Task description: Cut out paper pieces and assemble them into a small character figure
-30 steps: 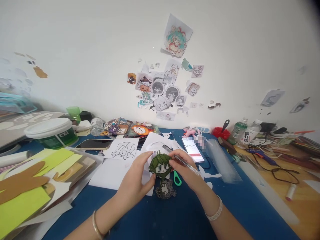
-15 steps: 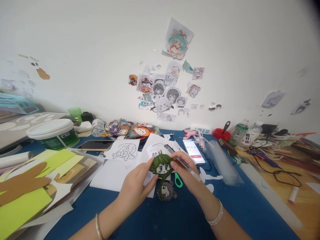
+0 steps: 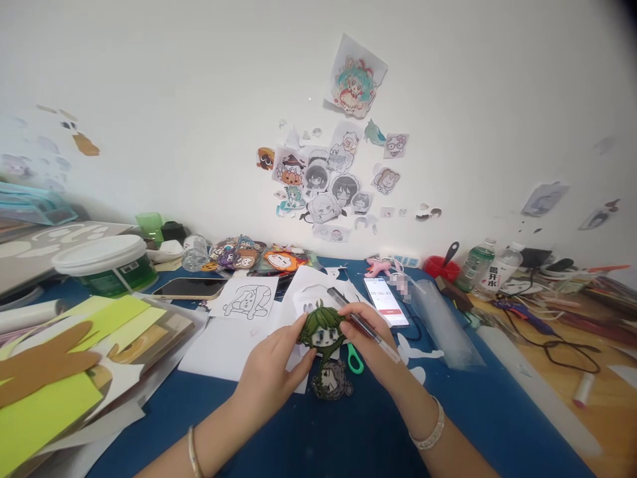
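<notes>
A green-haired character cutout (image 3: 321,328) is held up between both my hands over the blue mat (image 3: 348,431). My left hand (image 3: 271,372) pinches its left edge with thumb and fingers. My right hand (image 3: 371,345) touches its right edge while gripping a clear pen (image 3: 363,324) that slants up to the left. A second, grey character cutout (image 3: 332,382) lies on the mat just below. Scissors with green handles (image 3: 354,358) peek out under my right hand.
White paper sheets and a line drawing (image 3: 247,300) lie behind. A phone with a lit screen (image 3: 385,300), another phone (image 3: 189,287), a green tub (image 3: 107,265), yellow and brown foam sheets (image 3: 54,372), bottles (image 3: 475,262) and cables (image 3: 552,338) surround the mat. Stickers cover the wall (image 3: 323,186).
Both hands and the green-haired cutout have risen slightly and shifted a little right in the picture. The grip is unchanged.
</notes>
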`<act>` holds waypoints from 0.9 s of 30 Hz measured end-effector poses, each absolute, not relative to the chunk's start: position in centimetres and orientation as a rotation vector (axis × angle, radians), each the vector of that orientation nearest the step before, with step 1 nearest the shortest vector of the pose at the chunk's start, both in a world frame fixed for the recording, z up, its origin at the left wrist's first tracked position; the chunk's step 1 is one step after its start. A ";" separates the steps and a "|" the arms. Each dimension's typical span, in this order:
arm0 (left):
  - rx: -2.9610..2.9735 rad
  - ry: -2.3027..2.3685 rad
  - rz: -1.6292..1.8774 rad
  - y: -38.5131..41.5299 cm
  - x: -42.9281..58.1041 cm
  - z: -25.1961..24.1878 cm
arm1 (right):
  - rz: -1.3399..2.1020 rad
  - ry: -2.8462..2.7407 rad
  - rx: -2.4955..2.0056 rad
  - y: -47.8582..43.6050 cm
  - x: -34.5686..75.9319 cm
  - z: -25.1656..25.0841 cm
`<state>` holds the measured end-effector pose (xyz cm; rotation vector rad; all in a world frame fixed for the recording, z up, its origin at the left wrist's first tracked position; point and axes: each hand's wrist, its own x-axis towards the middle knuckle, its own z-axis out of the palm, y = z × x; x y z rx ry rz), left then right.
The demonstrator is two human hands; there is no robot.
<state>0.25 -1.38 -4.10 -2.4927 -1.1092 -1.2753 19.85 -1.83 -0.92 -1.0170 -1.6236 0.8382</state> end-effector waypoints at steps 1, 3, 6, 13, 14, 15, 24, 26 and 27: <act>-2.491 -1.108 -1.276 -1.4 0.3 -4.1 | 0.832 -1.626 -1.016 -1.8 19.8 -0.9; -2.487 -1.108 -1.279 -1.4 0.3 -4.0 | 0.821 -1.627 -1.020 -1.9 19.8 -0.9; -2.484 -1.112 -1.283 -1.5 0.4 -4.0 | 0.814 -1.626 -1.030 -2.0 19.7 -0.8; -2.486 -1.109 -1.282 -1.5 0.4 -4.1 | 0.811 -1.633 -1.031 -2.0 19.7 -0.8; -2.488 -1.107 -1.280 -1.5 0.4 -4.1 | 0.809 -1.631 -1.032 -2.0 19.7 -0.8; -2.489 -1.105 -1.279 -1.5 0.4 -4.1 | 0.809 -1.631 -1.032 -2.0 19.7 -0.8; -2.476 -1.094 -1.275 -1.5 0.4 -4.1 | 0.809 -1.633 -1.020 -1.9 19.8 -1.0; -2.475 -1.097 -1.274 -1.5 0.4 -4.0 | 0.802 -1.636 -1.025 -1.9 19.8 -1.0; -2.476 -1.099 -1.273 -1.5 0.4 -4.0 | 0.798 -1.639 -1.027 -1.8 19.8 -1.0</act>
